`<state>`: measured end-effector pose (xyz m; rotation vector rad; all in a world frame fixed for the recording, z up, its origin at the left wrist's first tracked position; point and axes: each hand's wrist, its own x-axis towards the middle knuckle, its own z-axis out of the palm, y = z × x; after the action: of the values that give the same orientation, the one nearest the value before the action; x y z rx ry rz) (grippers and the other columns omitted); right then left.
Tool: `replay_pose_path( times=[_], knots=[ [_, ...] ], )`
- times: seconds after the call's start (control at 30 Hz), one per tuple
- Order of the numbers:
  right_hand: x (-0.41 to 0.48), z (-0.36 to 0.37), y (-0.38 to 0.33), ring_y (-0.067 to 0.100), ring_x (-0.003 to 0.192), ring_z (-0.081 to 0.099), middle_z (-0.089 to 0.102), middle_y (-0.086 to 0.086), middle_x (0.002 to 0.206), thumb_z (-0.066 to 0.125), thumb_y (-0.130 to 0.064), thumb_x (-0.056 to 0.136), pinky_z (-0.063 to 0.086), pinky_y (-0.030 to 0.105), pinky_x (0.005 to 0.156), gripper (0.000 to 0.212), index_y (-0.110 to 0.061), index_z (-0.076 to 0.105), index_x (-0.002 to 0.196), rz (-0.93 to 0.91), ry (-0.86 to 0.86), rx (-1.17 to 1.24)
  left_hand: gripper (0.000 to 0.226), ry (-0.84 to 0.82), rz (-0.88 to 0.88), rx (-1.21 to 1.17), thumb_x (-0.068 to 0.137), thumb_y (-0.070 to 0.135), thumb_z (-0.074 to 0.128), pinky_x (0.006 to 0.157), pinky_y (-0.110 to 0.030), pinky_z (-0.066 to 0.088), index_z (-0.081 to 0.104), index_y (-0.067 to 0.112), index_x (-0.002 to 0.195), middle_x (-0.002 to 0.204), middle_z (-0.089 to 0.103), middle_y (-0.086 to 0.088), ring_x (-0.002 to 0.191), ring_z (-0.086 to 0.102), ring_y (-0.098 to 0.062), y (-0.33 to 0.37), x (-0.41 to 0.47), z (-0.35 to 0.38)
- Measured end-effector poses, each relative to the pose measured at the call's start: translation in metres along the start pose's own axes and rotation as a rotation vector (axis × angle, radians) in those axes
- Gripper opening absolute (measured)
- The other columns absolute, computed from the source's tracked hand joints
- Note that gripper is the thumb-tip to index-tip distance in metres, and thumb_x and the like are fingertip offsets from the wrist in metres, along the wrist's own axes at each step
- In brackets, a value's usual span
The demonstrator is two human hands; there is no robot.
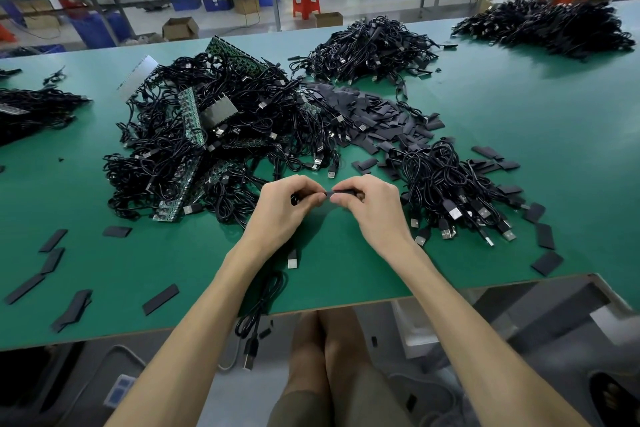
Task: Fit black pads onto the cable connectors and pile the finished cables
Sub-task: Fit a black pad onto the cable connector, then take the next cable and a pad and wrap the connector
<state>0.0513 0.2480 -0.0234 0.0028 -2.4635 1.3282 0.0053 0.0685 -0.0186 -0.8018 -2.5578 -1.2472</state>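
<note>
My left hand [287,206] and my right hand [369,206] meet over the green table [346,274], just in front of the cable heaps. Between them runs a short black piece, a pad [333,193] on a cable end; my right hand pinches it and my left hand grips the cable beside it. That black cable [263,305] trails under my left wrist and hangs over the table's front edge, its USB plug [248,359] dangling. A second silver plug [292,259] lies by my left wrist. Loose black pads [374,118] lie heaped behind my hands.
A big tangle of black cables with green circuit strips [207,135] fills the middle left. A smaller cable pile [450,194] lies right of my hands. More piles [370,48] sit farther back. Single pads [161,298] are scattered near the front edge. A person sits at the far right.
</note>
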Motion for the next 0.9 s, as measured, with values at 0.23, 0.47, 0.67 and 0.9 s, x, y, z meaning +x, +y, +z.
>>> replay_pose_path(
  times=[0.23, 0.47, 0.67, 0.9],
  knots=[
    [0.000, 0.000, 0.001, 0.015, 0.090, 0.066, 0.068, -0.005, 0.094, 0.076, -0.019, 0.091, 0.055, 0.038, 0.089, 0.015, -0.015, 0.078, 0.105, 0.005, 0.001, 0.020, 0.003, 0.001, 0.046, 0.023, 0.091, 0.020, 0.076, 0.068, -0.010, 0.044, 0.074, 0.021, 0.093, 0.081, 0.070, 0.015, 0.077, 0.064, -0.004, 0.000, 0.000, 0.001],
    [0.003, 0.001, 0.004, 0.012, 0.091, 0.066, 0.071, -0.005, 0.097, 0.076, -0.021, 0.091, 0.056, 0.035, 0.087, 0.013, -0.017, 0.078, 0.103, 0.001, 0.011, 0.059, 0.003, 0.010, 0.058, 0.046, 0.093, 0.024, 0.073, 0.067, -0.011, 0.044, 0.071, 0.023, 0.095, 0.081, 0.068, 0.016, 0.076, 0.064, -0.006, 0.001, 0.000, 0.002],
    [0.004, 0.001, 0.007, -0.003, 0.079, 0.062, 0.072, -0.012, 0.085, 0.074, -0.028, 0.093, 0.042, 0.008, 0.070, 0.004, -0.027, 0.076, 0.089, 0.001, 0.062, 0.095, 0.016, -0.024, 0.162, 0.211, 0.097, 0.023, 0.068, 0.079, -0.028, 0.049, 0.072, 0.020, 0.112, 0.096, 0.068, 0.006, 0.088, 0.063, -0.013, 0.006, -0.002, 0.006],
    [0.005, -0.003, 0.010, -0.001, 0.063, 0.061, 0.071, -0.007, 0.072, 0.067, -0.037, 0.099, 0.046, 0.016, 0.063, 0.014, -0.025, 0.070, 0.091, 0.102, 0.147, 0.319, 0.015, -0.044, 0.123, 0.299, 0.099, 0.023, 0.064, 0.076, -0.035, 0.050, 0.074, 0.015, 0.107, 0.093, 0.069, 0.004, 0.084, 0.061, -0.015, 0.025, 0.004, 0.000]
  ],
)
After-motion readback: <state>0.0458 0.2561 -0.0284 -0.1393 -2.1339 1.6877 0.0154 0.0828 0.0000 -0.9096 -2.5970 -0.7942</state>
